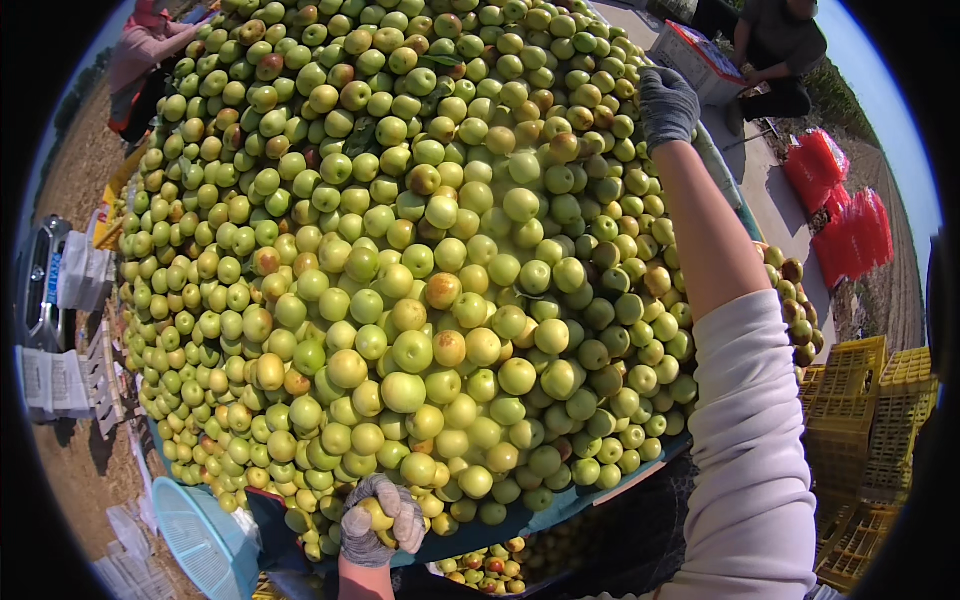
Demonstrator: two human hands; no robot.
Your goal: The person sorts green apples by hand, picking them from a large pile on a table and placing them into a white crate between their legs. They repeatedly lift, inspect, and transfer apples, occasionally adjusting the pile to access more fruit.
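A big heap of round yellow-green jujubes (pixel 403 392), some with brown-red patches, fills the middle. My left hand (pixel 383 522), in a grey knit glove, is closed around jujubes at the heap's near edge. A yellow-green jujube (pixel 378 514) shows between its fingers; how many it holds is partly hidden. Stretched forward, my right arm reaches the far right side of the heap. There my right hand (pixel 668 106), also gloved in grey, has its fingers bent together against the heap's edge. Its back faces me, hiding whatever lies under the fingers.
A light-blue plastic basket (pixel 205 535) stands at the lower left. More jujubes (pixel 488 567) lie below the near edge. Yellow crates (pixel 850 420) stack at right, near red bags (pixel 850 225). One person (pixel 785 45) is by a white box (pixel 698 62); another (pixel 148 60) stands far left.
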